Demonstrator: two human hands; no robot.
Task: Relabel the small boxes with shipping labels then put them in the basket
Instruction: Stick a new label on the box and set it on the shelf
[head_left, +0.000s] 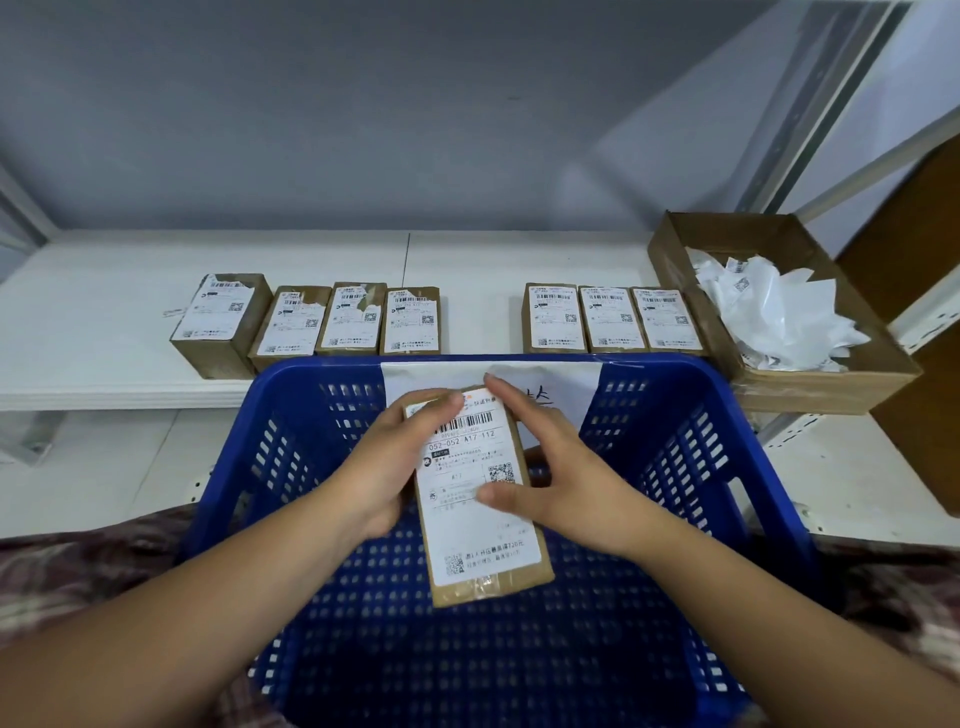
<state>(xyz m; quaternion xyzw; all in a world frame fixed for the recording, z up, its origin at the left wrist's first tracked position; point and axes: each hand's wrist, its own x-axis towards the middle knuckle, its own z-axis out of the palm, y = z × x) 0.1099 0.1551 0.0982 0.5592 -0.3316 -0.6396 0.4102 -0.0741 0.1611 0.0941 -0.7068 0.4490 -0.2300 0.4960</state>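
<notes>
- Left hand (389, 467) has its grip wrapped round the box (493, 590) over the basket (675, 364); right hand (556, 467), fingers straight, smooths the label (478, 530).
- Next, likely: lower it in, let go.

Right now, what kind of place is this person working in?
Probably a parcel packing or shipping room: small cardboard boxes with shipping labels sit in a row on a white shelf, a blue basket is in front, and a carton holds crumpled white paper scraps.
</notes>
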